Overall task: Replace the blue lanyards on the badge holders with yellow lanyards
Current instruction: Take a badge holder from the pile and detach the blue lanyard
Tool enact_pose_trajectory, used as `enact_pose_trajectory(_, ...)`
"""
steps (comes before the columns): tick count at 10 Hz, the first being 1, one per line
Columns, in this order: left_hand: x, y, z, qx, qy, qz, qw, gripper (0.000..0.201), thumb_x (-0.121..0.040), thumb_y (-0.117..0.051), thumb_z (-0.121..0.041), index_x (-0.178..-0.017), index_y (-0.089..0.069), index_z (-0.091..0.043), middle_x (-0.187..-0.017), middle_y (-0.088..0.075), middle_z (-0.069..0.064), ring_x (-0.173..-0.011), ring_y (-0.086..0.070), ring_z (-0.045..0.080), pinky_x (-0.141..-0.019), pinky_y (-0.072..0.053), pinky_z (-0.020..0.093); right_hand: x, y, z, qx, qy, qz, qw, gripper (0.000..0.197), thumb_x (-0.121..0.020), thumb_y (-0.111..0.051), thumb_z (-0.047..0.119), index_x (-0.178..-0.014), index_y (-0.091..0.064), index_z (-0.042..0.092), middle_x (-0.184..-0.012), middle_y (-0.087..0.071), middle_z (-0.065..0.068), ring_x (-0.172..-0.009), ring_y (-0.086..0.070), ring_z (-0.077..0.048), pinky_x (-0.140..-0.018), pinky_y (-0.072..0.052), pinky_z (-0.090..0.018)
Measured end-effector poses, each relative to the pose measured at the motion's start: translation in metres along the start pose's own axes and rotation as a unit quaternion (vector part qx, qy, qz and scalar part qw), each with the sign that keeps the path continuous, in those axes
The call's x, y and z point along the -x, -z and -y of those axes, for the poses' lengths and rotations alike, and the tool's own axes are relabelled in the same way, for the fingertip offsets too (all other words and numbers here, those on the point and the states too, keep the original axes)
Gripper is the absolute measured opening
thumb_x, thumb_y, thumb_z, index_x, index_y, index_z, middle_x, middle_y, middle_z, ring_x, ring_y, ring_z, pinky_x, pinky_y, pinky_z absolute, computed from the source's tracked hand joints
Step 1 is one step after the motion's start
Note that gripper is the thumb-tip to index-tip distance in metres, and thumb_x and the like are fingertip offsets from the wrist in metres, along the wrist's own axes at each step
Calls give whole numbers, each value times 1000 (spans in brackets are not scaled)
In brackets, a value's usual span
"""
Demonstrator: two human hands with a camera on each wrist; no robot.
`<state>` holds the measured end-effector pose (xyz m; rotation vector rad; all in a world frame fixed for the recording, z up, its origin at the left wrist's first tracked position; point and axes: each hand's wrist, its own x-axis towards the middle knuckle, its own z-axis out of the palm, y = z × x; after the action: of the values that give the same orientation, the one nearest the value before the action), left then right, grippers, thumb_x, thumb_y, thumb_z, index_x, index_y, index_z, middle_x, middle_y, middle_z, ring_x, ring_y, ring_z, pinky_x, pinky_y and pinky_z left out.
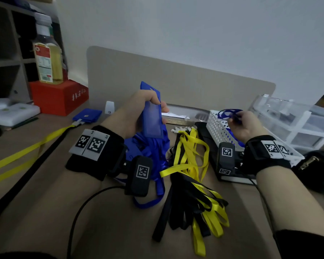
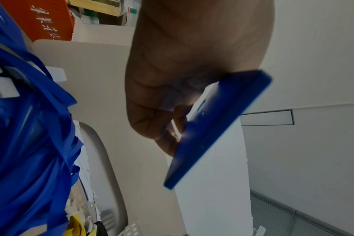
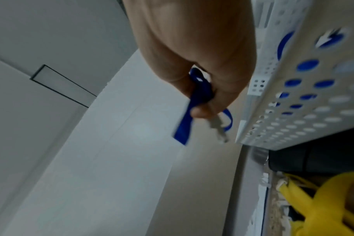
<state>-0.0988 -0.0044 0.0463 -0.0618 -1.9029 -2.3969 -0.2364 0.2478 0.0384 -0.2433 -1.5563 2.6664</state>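
My left hand (image 1: pixel 138 111) grips a blue badge holder (image 1: pixel 151 113) upright above the desk, seen edge-on as the badge holder (image 2: pixel 216 127) in the left wrist view. My right hand (image 1: pixel 245 126) pinches a blue lanyard (image 1: pixel 229 114) with its metal clip (image 3: pixel 219 130) over a white perforated basket (image 1: pixel 215 128). A heap of blue lanyards (image 1: pixel 150 152) lies under the left hand. Yellow and black lanyards (image 1: pixel 193 165) lie spread in the middle of the desk.
Another blue badge holder (image 1: pixel 87 114) with a yellow lanyard (image 1: pixel 26 148) lies at the left. A red box (image 1: pixel 58 96) carries a bottle (image 1: pixel 48 58). Clear plastic drawers (image 1: pixel 295 120) stand at the right, and a beige partition (image 1: pixel 176 79) stands behind the desk.
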Motion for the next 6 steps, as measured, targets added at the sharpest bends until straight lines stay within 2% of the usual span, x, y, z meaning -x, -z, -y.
enact_pose_trajectory(1, 0, -2, 3, -8, 14, 9, 1000, 15, -88, -41, -12, -87, -53, -2, -102, -60, 16, -60, -58, 23, -57, -54, 26, -15, 18, -1, 50, 19, -21, 998, 22, -97, -38, 1, -77, -43, 9, -82, -46, -3, -67, -49, -12, -54, -47, -18)
enact_pose_trajectory(2, -2, -5, 5, -13, 27, 10, 999, 15, -89, -42, -12, -89, -54, -4, -103, -60, 15, -62, -58, 22, -57, -54, 26, -23, 21, -8, 97, -6, -20, 995, 12, -96, -42, 4, -87, -49, 8, -105, -52, -10, -77, -53, -17, -76, -48, -26)
enact_pose_trajectory(3, -3, -6, 7, -14, 38, 7, 999, 15, -89, -44, -13, -92, -54, -3, -106, -59, 15, -62, -57, 21, -56, -54, 25, -23, 20, -10, 159, 15, -29, 987, 37, -92, -47, 5, -128, -50, -2, -121, -55, -14, -98, -50, -23, -87, -43, -29)
enact_pose_trajectory(4, -5, -6, 9, -14, 44, 4, 999, 14, -90, -44, -13, -93, -54, -3, -106, -57, 15, -62, -56, 21, -57, -53, 25, -17, 12, -11, 202, 72, -53, 975, 54, -90, -48, 2, -142, -36, -1, -129, -53, -18, -118, -53, -33, -90, -43, -36)
enact_pose_trajectory(5, -8, -6, 11, -15, 48, -1, 999, 15, -91, -45, -16, -92, -53, -3, -105, -57, 16, -63, -56, 22, -61, -52, 27, -13, 2, -17, 261, 138, -38, 955, 50, -91, -46, 1, -140, -41, 4, -138, -47, -16, -123, -50, -32, -95, -42, -38)
enact_pose_trajectory(6, -13, -5, 17, -16, 63, -1, 998, 21, -91, -48, -20, -96, -56, -2, -105, -59, 16, -64, -60, 23, -66, -54, 30, -7, -14, -25, 263, 165, -30, 950, 41, -89, -49, 2, -129, -53, 11, -134, -47, -9, -111, -50, -19, -87, -38, -27)
